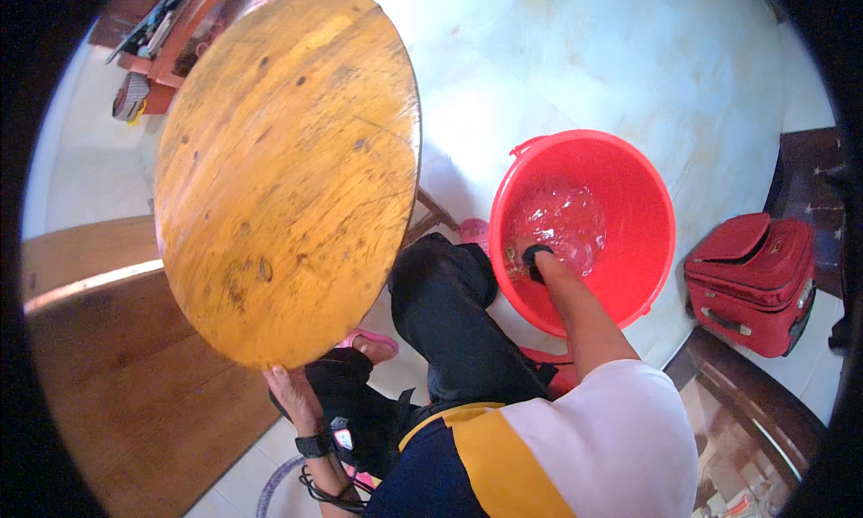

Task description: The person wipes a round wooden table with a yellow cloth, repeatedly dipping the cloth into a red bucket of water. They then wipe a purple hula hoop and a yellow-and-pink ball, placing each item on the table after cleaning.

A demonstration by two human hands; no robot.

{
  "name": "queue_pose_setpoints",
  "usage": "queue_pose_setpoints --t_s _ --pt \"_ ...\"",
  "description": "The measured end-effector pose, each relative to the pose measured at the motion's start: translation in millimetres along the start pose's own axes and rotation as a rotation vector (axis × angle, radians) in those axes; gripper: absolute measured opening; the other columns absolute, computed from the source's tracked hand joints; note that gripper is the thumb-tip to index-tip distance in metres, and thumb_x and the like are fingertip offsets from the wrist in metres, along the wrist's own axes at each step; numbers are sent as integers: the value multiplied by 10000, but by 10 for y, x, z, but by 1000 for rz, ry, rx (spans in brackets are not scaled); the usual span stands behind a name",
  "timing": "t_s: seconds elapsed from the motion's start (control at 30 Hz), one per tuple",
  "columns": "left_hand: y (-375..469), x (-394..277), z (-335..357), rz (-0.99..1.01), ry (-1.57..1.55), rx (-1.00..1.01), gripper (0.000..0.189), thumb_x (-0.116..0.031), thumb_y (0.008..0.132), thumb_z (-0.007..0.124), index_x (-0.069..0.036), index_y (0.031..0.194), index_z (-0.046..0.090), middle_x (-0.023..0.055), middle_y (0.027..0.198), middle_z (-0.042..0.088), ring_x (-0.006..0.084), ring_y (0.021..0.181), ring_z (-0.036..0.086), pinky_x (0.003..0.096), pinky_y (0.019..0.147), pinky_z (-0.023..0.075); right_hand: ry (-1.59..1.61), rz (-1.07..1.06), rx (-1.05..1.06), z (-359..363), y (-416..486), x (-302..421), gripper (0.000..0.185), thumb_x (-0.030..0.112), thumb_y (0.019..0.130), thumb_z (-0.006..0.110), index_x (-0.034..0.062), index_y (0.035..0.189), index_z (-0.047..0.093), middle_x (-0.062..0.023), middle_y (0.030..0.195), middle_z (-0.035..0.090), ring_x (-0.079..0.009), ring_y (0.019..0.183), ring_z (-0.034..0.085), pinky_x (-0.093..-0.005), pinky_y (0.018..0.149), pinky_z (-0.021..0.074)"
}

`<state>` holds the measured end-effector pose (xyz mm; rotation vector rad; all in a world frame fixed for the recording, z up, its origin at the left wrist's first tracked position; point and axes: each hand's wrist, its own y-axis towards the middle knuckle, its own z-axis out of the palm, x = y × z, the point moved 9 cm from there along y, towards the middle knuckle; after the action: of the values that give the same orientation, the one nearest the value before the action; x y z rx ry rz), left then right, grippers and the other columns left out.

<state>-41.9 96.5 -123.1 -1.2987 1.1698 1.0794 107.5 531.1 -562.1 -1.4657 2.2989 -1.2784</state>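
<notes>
A round wooden tabletop (pixel 290 181), scratched and dark-spotted, stands on wooden legs at the left of the view. My left hand (pixel 291 390) grips its near edge, thumb on the rim. To the right is a red plastic bucket (pixel 634 208) with water (pixel 559 215) in its bottom. My right arm reaches down into this bucket; a dark cloth or band shows around my right hand (pixel 539 260), whose fingers are hidden, so its hold cannot be told.
A red suitcase (pixel 755 282) stands at the far right. A brown wooden surface (pixel 148 383) lies at lower left, near a hose (pixel 273 484). A pink container (pixel 474 231) is beside the bucket. Shelving with items (pixel 162 53) stands at upper left.
</notes>
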Motion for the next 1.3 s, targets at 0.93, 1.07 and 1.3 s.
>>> queue_pose_setpoints --t_s 0.93,1.07,1.3 --pt "-1832 1280 3947 -1027 -273 1149 888 -753 801 469 -51 1339 390 138 1250 509 265 1158 509 449 977 408 1082 -243 -847 -2356 -3179 252 413 66 831 625 -16 1217 504 -106 1060 614 -181 964 605 -317 846 494" --pt "-1808 1485 4182 -1066 -546 1152 582 -595 850 577 -127 1193 539 77 1138 594 241 1058 575 444 930 450 845 -213 -787 -2209 -3169 441 434 110 812 667 4 1209 526 -139 1061 635 -212 989 613 -348 844 495" --pt "-1678 1794 4207 -960 -436 1024 231 -206 878 660 -92 1063 579 14 940 625 157 837 618 316 714 537 1108 -319 -490 -1753 -3030 170 371 249 893 627 40 1192 560 -91 1084 626 -240 937 625 -349 802 517"
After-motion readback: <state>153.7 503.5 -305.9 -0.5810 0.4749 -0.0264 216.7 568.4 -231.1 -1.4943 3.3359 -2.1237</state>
